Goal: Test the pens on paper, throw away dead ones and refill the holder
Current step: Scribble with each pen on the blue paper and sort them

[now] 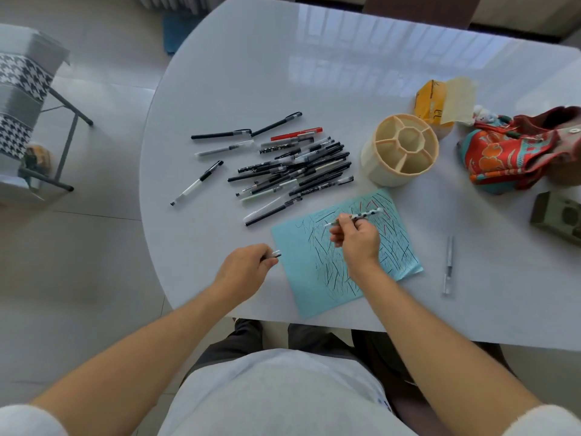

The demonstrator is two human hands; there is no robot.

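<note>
spotted pen is pinched by right hand over blue paper, tip left, tail toward holder | cap is pinched by left hand, just left of paper; cap is nearest the tip

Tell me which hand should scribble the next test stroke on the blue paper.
Right. The right hand already holds the patterned pen above the blue paper; the left hand pinches only a small cap beside the sheet.

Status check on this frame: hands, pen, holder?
Right hand holds patterned pen over scribbled blue paper. Left hand pinches its cap. Holder empty; pen pile waiting.
</note>
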